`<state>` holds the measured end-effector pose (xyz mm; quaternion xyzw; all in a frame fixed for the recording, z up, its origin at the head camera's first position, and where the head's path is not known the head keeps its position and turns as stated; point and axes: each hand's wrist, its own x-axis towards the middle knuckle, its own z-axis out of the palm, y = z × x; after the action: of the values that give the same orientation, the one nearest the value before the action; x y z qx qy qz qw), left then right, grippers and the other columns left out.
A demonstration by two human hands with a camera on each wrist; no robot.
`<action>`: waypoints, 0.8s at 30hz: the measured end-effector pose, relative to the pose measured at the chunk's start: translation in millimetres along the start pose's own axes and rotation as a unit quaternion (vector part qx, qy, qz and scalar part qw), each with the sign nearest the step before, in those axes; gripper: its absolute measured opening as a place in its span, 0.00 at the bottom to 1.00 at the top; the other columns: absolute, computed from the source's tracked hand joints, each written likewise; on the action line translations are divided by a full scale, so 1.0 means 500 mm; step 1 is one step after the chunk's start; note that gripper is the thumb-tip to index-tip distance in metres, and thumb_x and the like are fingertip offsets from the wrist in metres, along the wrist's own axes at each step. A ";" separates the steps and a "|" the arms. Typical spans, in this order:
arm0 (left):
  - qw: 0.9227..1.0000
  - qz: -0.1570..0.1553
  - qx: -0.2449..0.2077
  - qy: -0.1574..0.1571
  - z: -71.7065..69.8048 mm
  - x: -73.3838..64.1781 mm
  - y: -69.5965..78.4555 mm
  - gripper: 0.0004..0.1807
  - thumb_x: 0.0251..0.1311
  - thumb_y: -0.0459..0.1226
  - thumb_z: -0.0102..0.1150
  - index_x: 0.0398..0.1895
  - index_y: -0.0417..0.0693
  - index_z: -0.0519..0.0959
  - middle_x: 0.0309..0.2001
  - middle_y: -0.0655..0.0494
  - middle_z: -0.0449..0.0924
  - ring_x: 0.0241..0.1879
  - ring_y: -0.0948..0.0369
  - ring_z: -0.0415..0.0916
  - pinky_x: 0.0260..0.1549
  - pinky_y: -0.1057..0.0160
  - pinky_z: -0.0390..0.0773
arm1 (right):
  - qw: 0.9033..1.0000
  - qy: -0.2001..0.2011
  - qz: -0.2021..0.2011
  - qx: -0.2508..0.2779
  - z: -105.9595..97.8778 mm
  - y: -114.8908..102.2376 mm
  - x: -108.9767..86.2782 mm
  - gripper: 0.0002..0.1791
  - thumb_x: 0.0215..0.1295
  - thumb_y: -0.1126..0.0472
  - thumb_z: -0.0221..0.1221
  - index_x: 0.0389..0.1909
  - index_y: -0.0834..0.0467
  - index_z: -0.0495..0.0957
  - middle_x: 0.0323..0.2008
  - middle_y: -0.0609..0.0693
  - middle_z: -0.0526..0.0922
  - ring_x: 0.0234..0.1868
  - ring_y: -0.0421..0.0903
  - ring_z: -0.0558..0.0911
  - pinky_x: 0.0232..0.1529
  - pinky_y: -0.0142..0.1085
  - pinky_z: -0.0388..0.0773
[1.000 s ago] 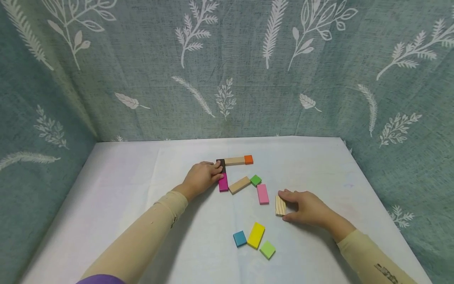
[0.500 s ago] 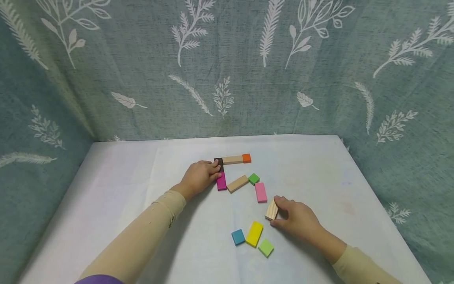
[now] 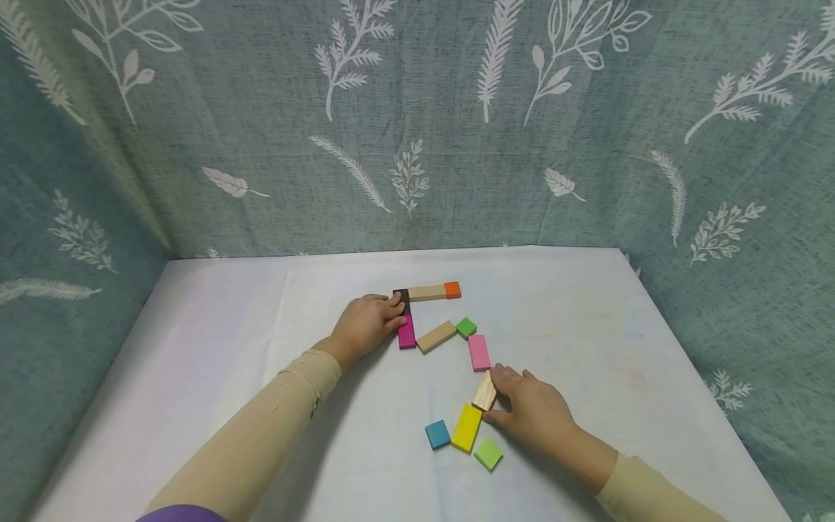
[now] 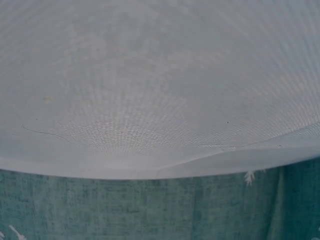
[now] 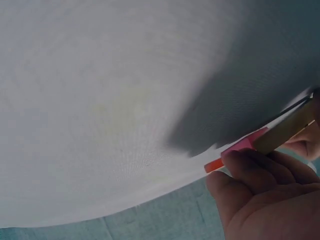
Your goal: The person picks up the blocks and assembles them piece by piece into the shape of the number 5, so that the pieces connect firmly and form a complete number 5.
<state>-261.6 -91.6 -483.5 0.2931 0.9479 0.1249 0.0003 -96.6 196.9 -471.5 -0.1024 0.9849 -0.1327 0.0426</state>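
Observation:
My right hand (image 3: pixel 535 412) pinches a wooden block (image 3: pixel 485 391) with visible grain between thumb and fingers. The block lies tilted, its near end at the top of a yellow block (image 3: pixel 466 429) and its far end close to a pink block (image 3: pixel 479 352). In the right wrist view, the fingers of my right hand (image 5: pixel 270 195) are beside the wooden block (image 5: pixel 282 134). My left hand (image 3: pixel 365 326) rests its fingertips on a black block (image 3: pixel 401 299) and a magenta block (image 3: pixel 406 335). The left wrist view shows neither hand nor blocks.
A plain wooden block (image 3: pixel 427 293) with an orange block (image 3: pixel 453 290) extends from the black one. Another plain block (image 3: pixel 435 337) and a green block (image 3: pixel 466 328) lead to the pink. Blue (image 3: pixel 438 434) and light green (image 3: pixel 488 454) blocks flank the yellow. White cloth (image 3: pixel 313 449) covers the table.
My right hand has slid the grained wooden block left and slightly nearer, turning it from straight to slanted, up to the yellow block. The left hand stays on the black and magenta blocks.

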 end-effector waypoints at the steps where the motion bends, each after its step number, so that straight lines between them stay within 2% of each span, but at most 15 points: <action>1: 1.000 0.001 0.001 0.000 -0.001 0.000 0.000 0.24 0.70 0.49 0.58 0.65 0.51 0.77 0.68 0.53 0.74 0.64 0.48 0.77 0.63 0.49 0.75 | 1.000 -0.001 0.000 -0.003 0.000 -0.001 0.000 0.42 0.53 0.47 0.75 0.66 0.63 0.75 0.64 0.54 0.80 0.65 0.52 0.80 0.69 0.49 0.72; 8: 1.000 0.002 0.000 0.001 -0.003 -0.002 0.003 0.24 0.71 0.49 0.57 0.65 0.50 0.77 0.68 0.53 0.74 0.64 0.48 0.76 0.64 0.48 0.75 | 1.000 -0.010 0.000 -0.016 0.000 -0.001 0.003 0.42 0.53 0.46 0.75 0.65 0.63 0.76 0.64 0.56 0.80 0.65 0.52 0.80 0.70 0.50 0.71; 24: 1.000 0.002 -0.002 0.001 0.001 -0.002 0.001 0.24 0.71 0.49 0.58 0.65 0.50 0.77 0.68 0.53 0.73 0.65 0.48 0.75 0.66 0.49 0.73 | 0.999 -0.040 0.010 -0.010 -0.001 0.004 0.013 0.44 0.53 0.44 0.74 0.67 0.62 0.74 0.66 0.56 0.78 0.66 0.52 0.79 0.70 0.52 0.70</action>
<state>-260.3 -91.8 -484.0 0.2953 0.9469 0.1269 -0.0004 -103.4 197.6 -471.9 -0.0985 0.9846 -0.1186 0.0824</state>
